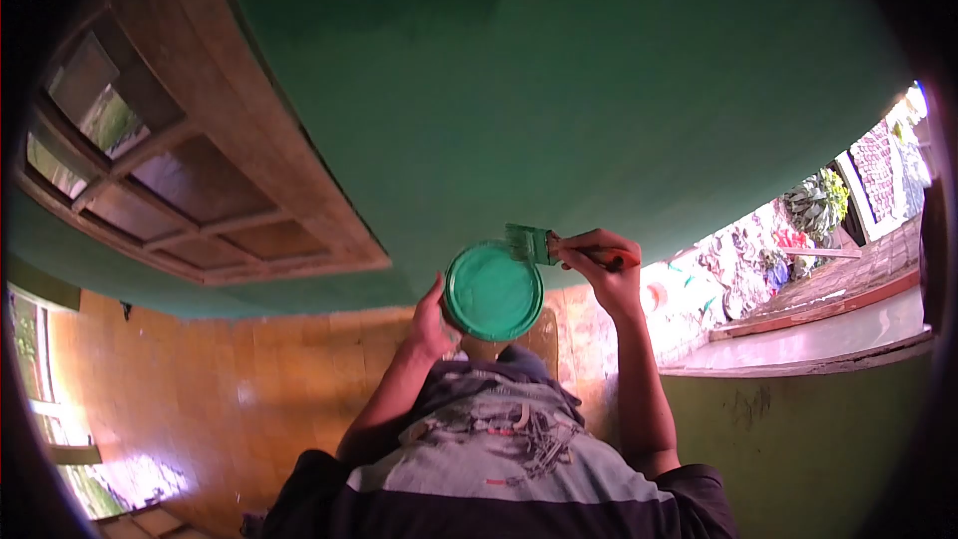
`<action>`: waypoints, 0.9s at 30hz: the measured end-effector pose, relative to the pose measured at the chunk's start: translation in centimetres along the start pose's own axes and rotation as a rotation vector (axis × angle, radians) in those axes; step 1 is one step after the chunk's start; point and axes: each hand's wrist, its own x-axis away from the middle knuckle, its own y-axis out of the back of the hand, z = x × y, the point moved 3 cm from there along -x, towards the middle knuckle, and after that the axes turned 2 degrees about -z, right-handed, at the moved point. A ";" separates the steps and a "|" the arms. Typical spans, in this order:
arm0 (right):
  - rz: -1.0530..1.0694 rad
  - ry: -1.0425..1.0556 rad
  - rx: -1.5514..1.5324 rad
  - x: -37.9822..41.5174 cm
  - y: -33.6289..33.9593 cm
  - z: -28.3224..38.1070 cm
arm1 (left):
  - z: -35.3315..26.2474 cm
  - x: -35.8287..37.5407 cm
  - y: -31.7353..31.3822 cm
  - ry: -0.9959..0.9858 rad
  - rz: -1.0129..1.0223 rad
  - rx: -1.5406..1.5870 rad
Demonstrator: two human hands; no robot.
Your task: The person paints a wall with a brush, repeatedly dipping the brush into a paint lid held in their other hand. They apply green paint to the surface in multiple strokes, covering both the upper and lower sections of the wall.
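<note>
The paint container (494,291), round and holding green paint, sits in the left hand (434,321), its fingers partly curled against the rim. Just beside the container's right rim, the right hand (602,262) closes around a paintbrush (534,244). The green wall (599,90) rises beyond the container.

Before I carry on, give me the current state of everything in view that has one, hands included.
left hand: gripping the paint container's side
right hand: closed around the brush handle
brush: green-coated, bristles by the container's rim; contact unclear
paint container: held up, green inside; fill level unclear
wall: green, darker toward the top; wet or dry unclear
paned wooden frame: brown, not green
</note>
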 end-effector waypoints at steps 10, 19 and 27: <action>0.127 1.064 0.691 -6.5 0.1 18.1 | 1.0 -0.8 0.6 -0.014 0.039 -0.068; 0.219 1.311 0.878 -10.5 -3.0 25.2 | 1.0 -0.9 0.6 -0.043 -0.026 -0.081; -0.129 1.848 1.035 -11.0 -2.5 29.2 | 0.4 0.1 0.8 -0.084 -0.039 -0.074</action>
